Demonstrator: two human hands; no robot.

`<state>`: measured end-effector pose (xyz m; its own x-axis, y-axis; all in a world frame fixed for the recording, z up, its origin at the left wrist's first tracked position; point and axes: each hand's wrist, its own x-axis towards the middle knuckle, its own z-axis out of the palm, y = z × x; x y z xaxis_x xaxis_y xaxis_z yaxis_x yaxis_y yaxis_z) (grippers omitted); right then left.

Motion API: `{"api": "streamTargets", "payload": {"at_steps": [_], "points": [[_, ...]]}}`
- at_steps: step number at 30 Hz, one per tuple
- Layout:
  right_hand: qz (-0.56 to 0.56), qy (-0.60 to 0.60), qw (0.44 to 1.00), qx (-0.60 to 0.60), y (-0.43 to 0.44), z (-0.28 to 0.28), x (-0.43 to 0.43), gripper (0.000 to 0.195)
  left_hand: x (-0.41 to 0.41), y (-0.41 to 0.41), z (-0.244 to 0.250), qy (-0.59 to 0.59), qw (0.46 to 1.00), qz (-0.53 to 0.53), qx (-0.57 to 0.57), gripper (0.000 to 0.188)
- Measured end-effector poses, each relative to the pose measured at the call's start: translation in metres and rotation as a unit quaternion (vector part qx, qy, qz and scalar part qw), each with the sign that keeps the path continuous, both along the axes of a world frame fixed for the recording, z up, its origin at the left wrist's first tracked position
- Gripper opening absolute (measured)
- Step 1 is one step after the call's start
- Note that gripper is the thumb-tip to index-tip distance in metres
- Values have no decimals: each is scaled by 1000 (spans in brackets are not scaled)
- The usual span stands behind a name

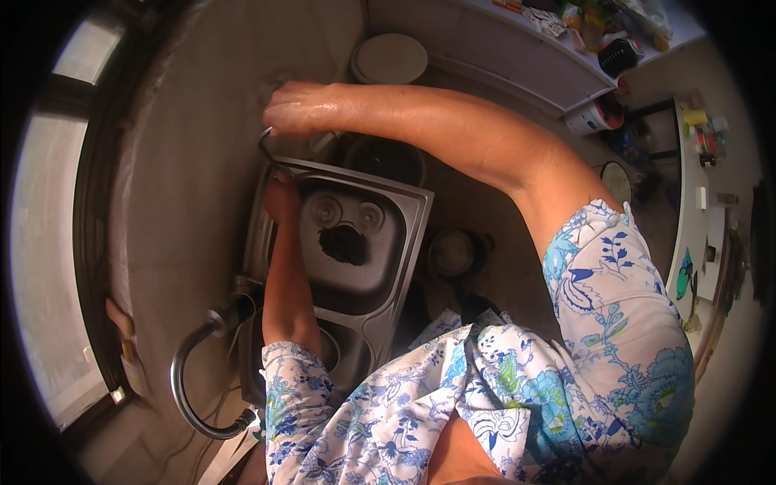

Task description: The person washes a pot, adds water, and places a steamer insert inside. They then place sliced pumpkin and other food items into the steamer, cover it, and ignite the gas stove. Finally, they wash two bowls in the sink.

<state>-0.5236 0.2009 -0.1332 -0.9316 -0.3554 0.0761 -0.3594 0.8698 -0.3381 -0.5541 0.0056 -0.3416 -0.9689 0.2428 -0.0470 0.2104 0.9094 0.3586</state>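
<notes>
My right hand [297,110] is curled at the far left corner of a stainless steel sink [418,242], above its rim. Between its fingertips and my left hand [282,197] runs a thin, dark, curved rod [264,142]; what it belongs to is hidden. My left hand is closed at the rod's lower end, over the sink's left edge, its fingers partly covered. Inside the far basin are two round fittings, a left one [325,212] and a right one [368,216], that look like drains. A black clump [343,245] lies just below them.
A gooseneck faucet [179,370] curves out on the left. Beyond the sink are a dark round basin [388,160] and a pale round lid [391,59]. A pot [454,254] stands right of the sink. A cluttered counter [521,36] and white bucket [591,118] are farther off.
</notes>
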Motion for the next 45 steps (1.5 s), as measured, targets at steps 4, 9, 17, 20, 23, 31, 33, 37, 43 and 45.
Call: {"api": "streamTargets", "payload": {"at_steps": [4, 9, 17, 20, 23, 31, 33, 37, 43, 45], "points": [[-3, -12, 1000, -1, -1, 2, 2, 24, 0, -4, -8, 4, 999, 21, 36, 52], [-27, -3, 999, -31, -1, -2, 6, 26, -8, -6, -25, -59, 994, 42, 82, 51], [-57, -40, 997, -12, -21, 31, 24, 31, -47, -37, -97, 7, 1000, -16, 22, 48], [-61, -44, 997, -19, -23, 40, 38, 32, -46, -47, -96, -8, 997, -75, -20, 53], [-95, -46, 994, -38, -3, 43, 68, 33, -29, -33, -74, -41, 992, -117, -34, 52], [-233, -9, 968, -92, 99, 7, 252, 37, 43, -63, 18, 2, 990, -142, -8, 48], [-285, -15, 951, -120, 121, -28, 319, 39, 83, -57, 56, -125, 967, 54, 215, 49], [-401, -124, 887, -191, 143, -112, 452, 40, 194, -59, 95, -42, 938, -38, 341, 51], [-516, -286, 582, -560, 119, -309, 633, 47, 394, 18, 55, -331, 886, -207, 251, 54], [-532, -298, 419, -673, 93, -388, 681, 52, 415, 28, -4, -441, 859, -191, 175, 42]]}}
